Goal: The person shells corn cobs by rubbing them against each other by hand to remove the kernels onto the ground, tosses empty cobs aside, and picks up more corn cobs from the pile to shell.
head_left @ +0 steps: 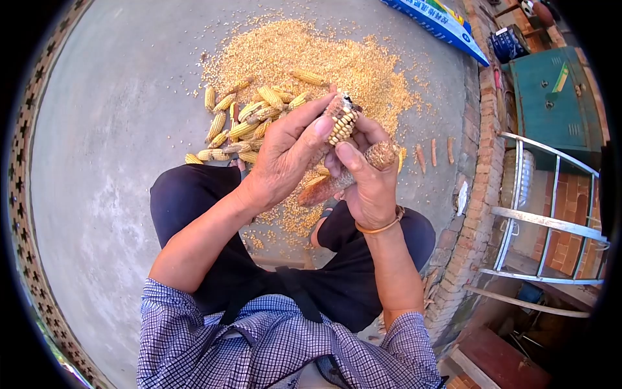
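Observation:
A partly shelled corn ear is held upright between my two hands, with yellow kernels on its near side and bare cob toward its top. My left hand wraps its fingers and thumb round the ear from the left. On the other side, my right hand is closed round a bare reddish cob, its fingers also against the ear. Beyond my hands, several unshelled corn ears lie in a heap beside a wide pile of loose kernels.
Bare cobs lie on the concrete floor to the right. A blue printed bag is at the top right. A low brick edge, a metal frame and a green cabinet stand on the right.

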`<move>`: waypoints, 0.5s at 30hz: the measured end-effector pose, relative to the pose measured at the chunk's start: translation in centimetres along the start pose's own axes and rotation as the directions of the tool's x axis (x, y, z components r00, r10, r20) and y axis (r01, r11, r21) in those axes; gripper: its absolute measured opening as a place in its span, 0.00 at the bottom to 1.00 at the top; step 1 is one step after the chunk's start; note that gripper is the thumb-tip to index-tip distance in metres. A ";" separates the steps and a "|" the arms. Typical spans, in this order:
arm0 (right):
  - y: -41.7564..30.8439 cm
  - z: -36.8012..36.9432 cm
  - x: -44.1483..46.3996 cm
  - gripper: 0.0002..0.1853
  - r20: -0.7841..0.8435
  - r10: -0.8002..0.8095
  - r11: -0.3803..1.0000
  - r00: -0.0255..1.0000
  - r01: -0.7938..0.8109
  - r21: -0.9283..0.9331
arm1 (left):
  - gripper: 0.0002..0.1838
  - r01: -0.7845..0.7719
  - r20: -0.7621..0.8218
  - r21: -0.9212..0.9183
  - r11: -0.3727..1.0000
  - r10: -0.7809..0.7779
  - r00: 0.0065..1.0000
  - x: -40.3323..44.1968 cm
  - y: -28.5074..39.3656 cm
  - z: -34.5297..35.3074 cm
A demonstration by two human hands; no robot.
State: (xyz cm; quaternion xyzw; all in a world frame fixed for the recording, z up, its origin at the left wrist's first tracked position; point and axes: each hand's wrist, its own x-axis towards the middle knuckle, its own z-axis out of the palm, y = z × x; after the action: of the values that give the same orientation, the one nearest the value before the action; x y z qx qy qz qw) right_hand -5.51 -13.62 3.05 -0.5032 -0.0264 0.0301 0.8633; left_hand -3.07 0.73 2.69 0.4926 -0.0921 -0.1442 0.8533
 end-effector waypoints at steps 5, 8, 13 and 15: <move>0.0 0.8 0.0 0.27 -0.055 -0.049 0.984 0.997 0.039 -0.174 | 0.25 0.038 -0.045 -0.113 0.993 -0.043 0.998 0.3 -0.9 -0.2; 0.9 0.2 -0.1 0.27 -0.052 -0.130 0.954 0.990 0.111 -0.278 | 0.25 0.064 -0.030 -0.187 0.980 -0.071 0.997 0.5 -0.9 -0.2; 0.6 0.7 0.0 0.28 -0.067 -0.144 0.957 0.987 0.122 -0.264 | 0.23 0.102 -0.046 -0.277 0.955 -0.119 0.992 0.6 -0.5 0.0; 0.9 0.8 0.0 0.29 -0.052 -0.187 0.932 0.981 0.161 -0.325 | 0.23 0.056 -0.031 -0.176 0.983 -0.062 0.998 0.6 -0.8 -0.4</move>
State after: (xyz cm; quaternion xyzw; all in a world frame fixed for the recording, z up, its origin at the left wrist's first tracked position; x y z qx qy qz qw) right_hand -5.62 -12.49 2.62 -0.6328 -0.0400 -0.0719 0.7699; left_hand -2.51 0.47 1.83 0.4205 -0.0491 -0.1680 0.8902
